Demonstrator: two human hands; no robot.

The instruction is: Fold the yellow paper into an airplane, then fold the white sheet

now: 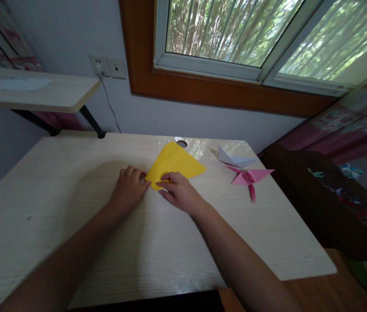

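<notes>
A folded sheet of yellow origami paper point(178, 160) lies on the desk between my two hands, its wide end pointing away and its narrow corner toward me. At its left corner my left hand point(128, 186) is closed, with the thumb on the paper's edge and the other fingers curled. My right hand point(180, 190) rests over the lower part, thumb and fingers drawn in on the near edge. The palm hides some of that edge. To the right lie a pink folded paper figure point(248, 177) and a white folded paper piece point(232, 159).
The pale wooden desk point(82, 242) has a round cable hole point(181, 144) at its back edge. A raised shelf point(40, 102) on black legs holds a sheet of paper point(17, 83). A cord point(108, 97) hangs from the wall socket. Dark furniture point(329, 203) stands to the right.
</notes>
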